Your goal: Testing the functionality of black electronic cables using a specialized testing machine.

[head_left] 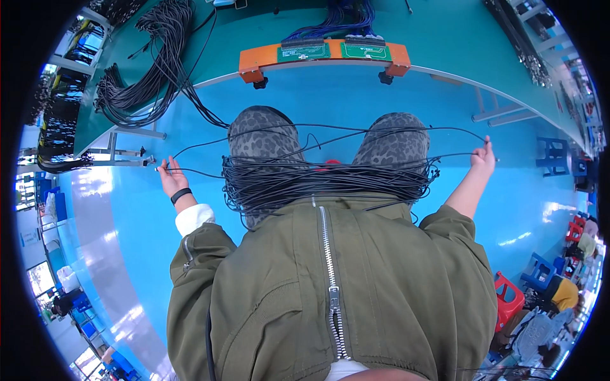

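Observation:
My left hand [173, 179] is raised out to the left with a thin black cable [200, 173] pinched near its end; a small connector tip shows beside the fingers. Out to the right, my right hand [483, 157] pinches black cable ends too, its fingers closed. Between the hands, loose cable strands stretch across my knees. A thick bundle of black cables [324, 181] lies across my lap, with some ends poking out at both sides. Some strands run from my lap up toward a large heap of black cables [136, 95] on the table.
A green-topped table [216, 47] stands ahead. On its front edge sits an orange fixture [251, 60] with two green circuit boards [365, 51] and blue wires [337, 22] behind. More cables hang at far left and right. Red [508, 298] and blue stools [539, 272] stand at lower right.

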`<state>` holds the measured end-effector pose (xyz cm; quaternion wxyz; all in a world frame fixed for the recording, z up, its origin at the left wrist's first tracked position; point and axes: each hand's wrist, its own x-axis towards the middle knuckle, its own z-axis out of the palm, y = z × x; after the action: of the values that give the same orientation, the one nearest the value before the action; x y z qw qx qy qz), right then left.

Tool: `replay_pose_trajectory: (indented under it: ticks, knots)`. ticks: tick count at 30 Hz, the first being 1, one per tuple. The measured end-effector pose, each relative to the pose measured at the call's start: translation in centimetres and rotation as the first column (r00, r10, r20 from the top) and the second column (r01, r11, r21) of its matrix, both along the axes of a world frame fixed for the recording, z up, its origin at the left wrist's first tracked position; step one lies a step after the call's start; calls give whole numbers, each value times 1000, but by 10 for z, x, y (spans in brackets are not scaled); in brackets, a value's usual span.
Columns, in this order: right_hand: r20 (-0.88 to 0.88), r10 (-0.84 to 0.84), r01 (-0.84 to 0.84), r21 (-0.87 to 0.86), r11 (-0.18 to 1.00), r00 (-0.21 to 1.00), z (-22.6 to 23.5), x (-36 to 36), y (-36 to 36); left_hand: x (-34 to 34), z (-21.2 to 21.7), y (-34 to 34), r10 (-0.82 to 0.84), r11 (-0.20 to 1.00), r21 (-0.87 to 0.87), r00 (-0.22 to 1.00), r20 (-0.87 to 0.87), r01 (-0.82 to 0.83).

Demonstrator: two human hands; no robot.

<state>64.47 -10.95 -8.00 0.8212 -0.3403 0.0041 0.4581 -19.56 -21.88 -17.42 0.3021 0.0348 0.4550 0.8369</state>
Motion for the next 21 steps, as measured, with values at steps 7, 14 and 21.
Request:
replay_pose_trajectory:
  ticks: [7, 14, 21]
  knots:
    - [-58, 18, -18, -2, 1000, 998, 5, 20, 37, 34, 2, -19, 48, 994, -94, 999, -9, -49]
    - [191, 15, 47, -320, 946, 982, 10, -52, -47, 74, 32, -47, 5, 965, -262, 995, -102, -32]
    - [401, 164, 140, -628, 766, 901, 12, -51, -145, 82, 43, -40, -1, 883, -462, 983, -184, -85]
